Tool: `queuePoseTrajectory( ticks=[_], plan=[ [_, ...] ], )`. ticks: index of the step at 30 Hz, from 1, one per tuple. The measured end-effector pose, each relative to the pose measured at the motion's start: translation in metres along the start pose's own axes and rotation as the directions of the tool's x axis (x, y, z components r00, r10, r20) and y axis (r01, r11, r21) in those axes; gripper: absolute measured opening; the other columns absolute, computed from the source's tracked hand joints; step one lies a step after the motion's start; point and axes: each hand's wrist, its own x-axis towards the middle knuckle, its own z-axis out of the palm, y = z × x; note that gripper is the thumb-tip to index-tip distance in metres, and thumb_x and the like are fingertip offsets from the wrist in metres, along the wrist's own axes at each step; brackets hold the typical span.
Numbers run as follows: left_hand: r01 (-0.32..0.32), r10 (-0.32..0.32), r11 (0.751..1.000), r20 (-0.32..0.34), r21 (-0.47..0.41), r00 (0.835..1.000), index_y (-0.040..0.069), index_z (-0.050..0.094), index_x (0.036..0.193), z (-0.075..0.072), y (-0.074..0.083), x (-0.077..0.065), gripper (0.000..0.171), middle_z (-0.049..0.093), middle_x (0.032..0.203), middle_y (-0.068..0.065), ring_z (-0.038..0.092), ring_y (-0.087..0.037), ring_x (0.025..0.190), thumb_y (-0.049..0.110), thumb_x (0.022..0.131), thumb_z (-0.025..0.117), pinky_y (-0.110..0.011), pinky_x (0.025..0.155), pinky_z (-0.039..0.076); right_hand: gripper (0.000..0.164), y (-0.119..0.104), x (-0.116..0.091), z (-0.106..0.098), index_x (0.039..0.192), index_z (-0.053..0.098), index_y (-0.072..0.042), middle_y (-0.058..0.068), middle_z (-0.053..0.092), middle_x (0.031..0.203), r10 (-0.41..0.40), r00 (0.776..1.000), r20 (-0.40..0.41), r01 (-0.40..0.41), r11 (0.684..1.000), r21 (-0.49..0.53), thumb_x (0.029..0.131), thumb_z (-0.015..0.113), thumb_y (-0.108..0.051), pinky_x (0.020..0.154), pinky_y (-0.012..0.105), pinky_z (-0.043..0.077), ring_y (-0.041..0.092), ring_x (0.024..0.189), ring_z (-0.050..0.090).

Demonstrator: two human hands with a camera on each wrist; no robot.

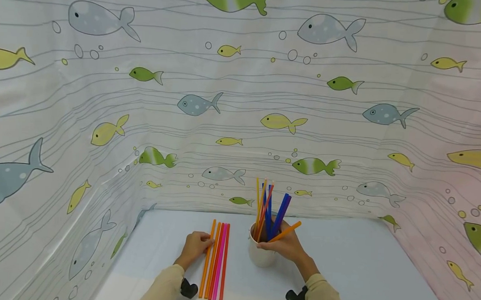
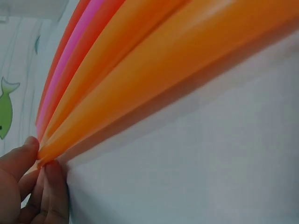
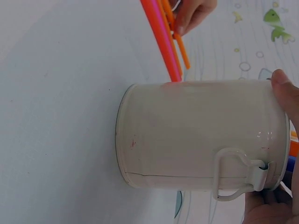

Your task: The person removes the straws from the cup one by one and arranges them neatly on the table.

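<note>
A row of long straw-like sticks lies side by side on the table, orange, red and pink. My left hand [image 1: 196,247] pinches the leftmost orange stick [image 1: 207,260] near its far part; in the left wrist view the thumb and fingertips meet at the end of this orange stick [image 2: 140,102]. To the right stands a white metal mug [image 1: 262,254], upright, with yellow, orange, red, blue and purple sticks [image 1: 279,216] leaning out of it. My right hand [image 1: 288,247] grips the mug around its rim, thumb at the near side and fingers behind, partly hidden by the sticks.
The white tabletop [image 1: 352,262] reaches back to a fish-patterned curtain [image 1: 240,154], which also stands along the left and right sides. A wire handle [image 3: 229,175] sits on the mug's side in the right wrist view. Dark wrist cameras [image 1: 296,298] are worn on both sleeves.
</note>
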Motion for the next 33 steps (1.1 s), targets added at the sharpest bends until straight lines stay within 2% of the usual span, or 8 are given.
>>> queuePoseTrajectory(
  ticks=[7,14,18,22,26,30,33],
  plan=[
    [0.018,-0.017,0.999,-0.024,0.045,1.000,-0.007,0.070,0.096,0.002,0.003,0.002,0.023,0.064,0.074,-0.004,0.058,-0.012,0.058,0.013,0.086,0.075,-0.025,0.052,0.053,0.084,0.001,0.001,0.000,0.138,0.049,-0.013,0.004,0.058,0.128,-0.013,1.000,-0.007,0.013,1.000,-0.020,0.066,0.092,-0.021,0.096,0.045,0.051,0.028,0.114,0.060],
    [0.020,-0.019,0.997,-0.008,0.070,1.000,-0.006,0.070,0.099,0.000,0.006,-0.001,0.024,0.063,0.071,-0.002,0.059,-0.014,0.060,0.015,0.088,0.074,-0.026,0.058,0.056,0.082,0.002,0.000,0.001,0.137,0.050,-0.015,0.005,0.058,0.128,-0.003,1.000,-0.006,0.003,1.000,-0.003,0.067,0.091,-0.019,0.096,0.046,0.050,0.028,0.115,0.060],
    [-0.026,0.025,0.994,0.009,0.110,1.000,-0.007,0.069,0.100,-0.004,0.009,-0.002,0.024,0.065,0.074,-0.003,0.059,-0.014,0.061,0.014,0.088,0.073,-0.026,0.058,0.055,0.082,-0.001,0.000,0.001,0.137,0.050,-0.014,0.006,0.059,0.128,0.006,1.000,-0.015,-0.006,1.000,-0.003,0.066,0.092,-0.018,0.096,0.048,0.050,0.029,0.115,0.060],
    [-0.119,0.125,0.978,-0.022,0.174,0.992,-0.006,0.069,0.102,-0.008,0.021,0.004,0.023,0.065,0.080,-0.003,0.059,-0.012,0.068,0.011,0.087,0.073,-0.027,0.061,0.054,0.085,-0.005,-0.001,0.001,0.140,0.048,-0.009,0.012,0.057,0.130,0.013,1.000,-0.016,-0.013,1.000,-0.005,0.067,0.091,-0.013,0.098,0.052,0.047,0.034,0.116,0.058],
    [-0.229,0.242,0.960,-0.067,0.158,0.968,0.001,0.071,0.102,-0.010,0.048,0.012,0.018,0.065,0.084,-0.001,0.061,-0.014,0.077,0.009,0.086,0.073,-0.028,0.070,0.056,0.085,-0.009,-0.003,0.001,0.141,0.046,-0.005,0.017,0.055,0.132,0.008,1.000,-0.004,-0.008,1.000,-0.004,0.069,0.089,-0.010,0.098,0.054,0.046,0.038,0.118,0.056],
    [-0.380,0.384,0.923,-0.091,0.055,0.919,0.003,0.071,0.102,-0.008,0.085,0.015,0.018,0.067,0.088,-0.001,0.065,-0.016,0.081,0.007,0.085,0.075,-0.026,0.074,0.058,0.084,-0.007,-0.003,0.001,0.140,0.048,-0.010,0.011,0.056,0.131,0.013,1.000,-0.003,-0.013,1.000,-0.028,0.069,0.090,-0.017,0.097,0.051,0.048,0.034,0.117,0.058],
    [-0.486,0.484,0.874,-0.090,0.004,0.870,0.003,0.071,0.101,0.000,0.116,0.013,0.019,0.067,0.090,-0.003,0.067,-0.016,0.080,0.007,0.084,0.076,-0.025,0.073,0.058,0.083,-0.004,-0.001,0.001,0.139,0.050,-0.014,0.007,0.058,0.129,0.010,1.000,-0.012,-0.010,0.999,-0.034,0.067,0.092,-0.022,0.097,0.049,0.049,0.030,0.116,0.059]
  ],
)
